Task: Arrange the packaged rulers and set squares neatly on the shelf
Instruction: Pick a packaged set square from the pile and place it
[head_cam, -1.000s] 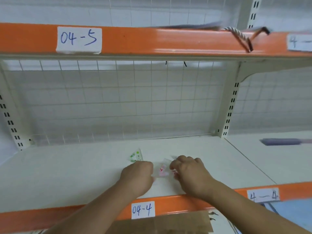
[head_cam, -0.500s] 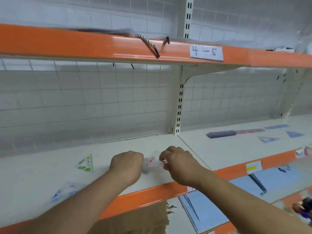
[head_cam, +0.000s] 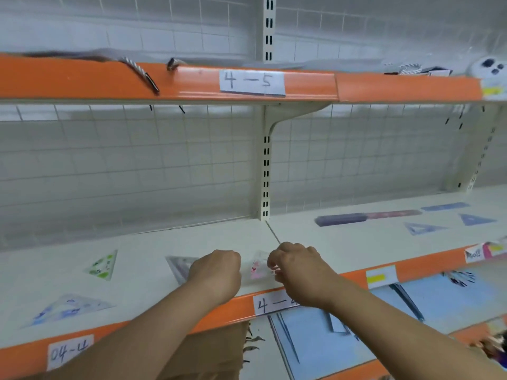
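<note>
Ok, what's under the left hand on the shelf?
A grey-patterned set square runs under the left hand; its right part is covered. The pink packet lies beside it.

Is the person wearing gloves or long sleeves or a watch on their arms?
No. The left hand and right hand are bare, with no gloves, rings, watch or bracelet showing. Both forearms are uncovered as far as the picture reaches; no sleeve is visible.
</note>
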Demonstrator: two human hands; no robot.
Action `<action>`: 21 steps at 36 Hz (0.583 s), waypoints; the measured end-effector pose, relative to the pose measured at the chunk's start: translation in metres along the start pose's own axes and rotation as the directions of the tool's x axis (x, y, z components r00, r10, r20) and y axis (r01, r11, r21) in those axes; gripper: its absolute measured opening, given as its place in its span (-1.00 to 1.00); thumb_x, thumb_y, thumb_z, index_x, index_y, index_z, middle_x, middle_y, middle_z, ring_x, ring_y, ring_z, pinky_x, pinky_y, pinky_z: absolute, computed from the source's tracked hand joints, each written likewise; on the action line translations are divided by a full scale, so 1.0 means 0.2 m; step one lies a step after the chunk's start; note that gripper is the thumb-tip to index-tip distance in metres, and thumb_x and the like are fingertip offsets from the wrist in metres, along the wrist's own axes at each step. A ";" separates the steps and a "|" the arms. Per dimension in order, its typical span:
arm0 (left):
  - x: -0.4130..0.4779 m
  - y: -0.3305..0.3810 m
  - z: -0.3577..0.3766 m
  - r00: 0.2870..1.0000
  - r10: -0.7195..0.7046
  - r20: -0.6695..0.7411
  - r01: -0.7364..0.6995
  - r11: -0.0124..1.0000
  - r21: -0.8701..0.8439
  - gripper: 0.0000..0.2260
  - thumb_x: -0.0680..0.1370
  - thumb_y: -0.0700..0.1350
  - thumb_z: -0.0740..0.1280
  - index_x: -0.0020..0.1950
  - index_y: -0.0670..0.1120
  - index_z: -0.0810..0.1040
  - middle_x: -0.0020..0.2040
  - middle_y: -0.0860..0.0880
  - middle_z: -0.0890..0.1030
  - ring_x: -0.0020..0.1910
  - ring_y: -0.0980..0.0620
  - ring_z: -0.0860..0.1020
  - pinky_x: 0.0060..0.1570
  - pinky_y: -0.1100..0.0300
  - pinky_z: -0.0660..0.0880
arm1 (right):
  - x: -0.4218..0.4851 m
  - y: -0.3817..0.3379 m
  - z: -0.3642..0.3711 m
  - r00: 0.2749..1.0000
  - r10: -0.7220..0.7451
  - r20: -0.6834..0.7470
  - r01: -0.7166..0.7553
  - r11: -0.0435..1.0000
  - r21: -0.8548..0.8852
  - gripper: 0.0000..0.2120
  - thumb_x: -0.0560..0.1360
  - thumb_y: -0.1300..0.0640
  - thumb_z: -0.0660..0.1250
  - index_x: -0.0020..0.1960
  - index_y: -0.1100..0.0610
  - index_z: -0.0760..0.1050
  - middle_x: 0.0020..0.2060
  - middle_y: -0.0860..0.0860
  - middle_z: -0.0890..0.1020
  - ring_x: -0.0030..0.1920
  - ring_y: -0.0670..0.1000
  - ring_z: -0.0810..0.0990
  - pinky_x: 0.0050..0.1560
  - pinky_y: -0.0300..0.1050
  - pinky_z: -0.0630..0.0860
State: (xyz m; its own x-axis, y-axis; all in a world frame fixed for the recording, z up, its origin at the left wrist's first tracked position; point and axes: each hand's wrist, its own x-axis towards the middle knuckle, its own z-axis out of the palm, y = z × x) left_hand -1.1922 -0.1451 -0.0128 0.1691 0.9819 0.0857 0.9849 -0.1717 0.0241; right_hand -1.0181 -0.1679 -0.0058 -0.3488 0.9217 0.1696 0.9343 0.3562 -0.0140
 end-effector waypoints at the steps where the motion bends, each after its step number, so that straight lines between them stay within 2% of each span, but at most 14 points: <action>1: 0.00 0.02 0.00 1.000 -0.001 -0.006 0.001 1.000 0.003 -0.82 0.57 -0.15 0.18 0.04 -0.06 0.57 0.02 -0.04 0.61 -0.02 -0.07 0.58 -0.23 0.18 0.40 | 0.00 0.03 0.00 1.000 -0.004 -0.002 0.004 1.000 -0.002 -0.68 0.57 0.19 0.20 0.31 0.04 0.40 0.23 0.05 0.45 0.22 0.11 0.43 0.20 0.00 0.31; 7: -0.02 0.10 0.02 1.000 -0.023 -0.007 0.023 1.000 0.017 -0.81 0.58 -0.12 0.18 0.07 -0.05 0.57 0.06 -0.03 0.61 0.03 -0.06 0.58 -0.22 0.20 0.35 | -0.04 0.11 0.01 1.000 -0.025 -0.001 0.025 0.999 0.025 -0.70 0.58 0.15 0.17 0.31 0.02 0.41 0.23 0.04 0.45 0.22 0.10 0.43 0.21 0.00 0.30; 16: -0.07 0.02 0.02 0.998 -0.058 0.021 0.058 0.998 -0.015 -0.81 0.59 -0.11 0.17 0.05 -0.07 0.57 0.03 -0.04 0.62 0.02 -0.06 0.57 -0.09 0.14 0.44 | 0.00 0.05 0.03 0.998 -0.067 -0.009 0.067 0.996 0.056 -0.71 0.58 0.15 0.16 0.29 0.02 0.42 0.23 0.03 0.46 0.21 0.10 0.43 0.20 -0.02 0.28; 21: -0.10 -0.07 0.03 0.996 -0.080 0.044 0.080 0.997 -0.011 -0.80 0.62 -0.06 0.17 0.10 -0.06 0.55 0.08 -0.02 0.60 0.06 -0.04 0.56 -0.06 0.16 0.46 | 0.04 0.00 0.07 0.997 -0.078 0.002 0.078 0.995 0.055 -0.69 0.58 0.15 0.17 0.30 0.02 0.41 0.23 0.03 0.45 0.21 0.10 0.43 0.20 -0.02 0.29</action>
State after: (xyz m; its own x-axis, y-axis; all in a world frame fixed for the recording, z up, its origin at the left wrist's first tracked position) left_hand -1.2095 -0.1614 -0.0200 0.0918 0.9950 0.0399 0.9947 -0.0934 0.0420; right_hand -1.0214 -0.1591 -0.0175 -0.4208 0.8913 0.1687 0.8989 0.4348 -0.0548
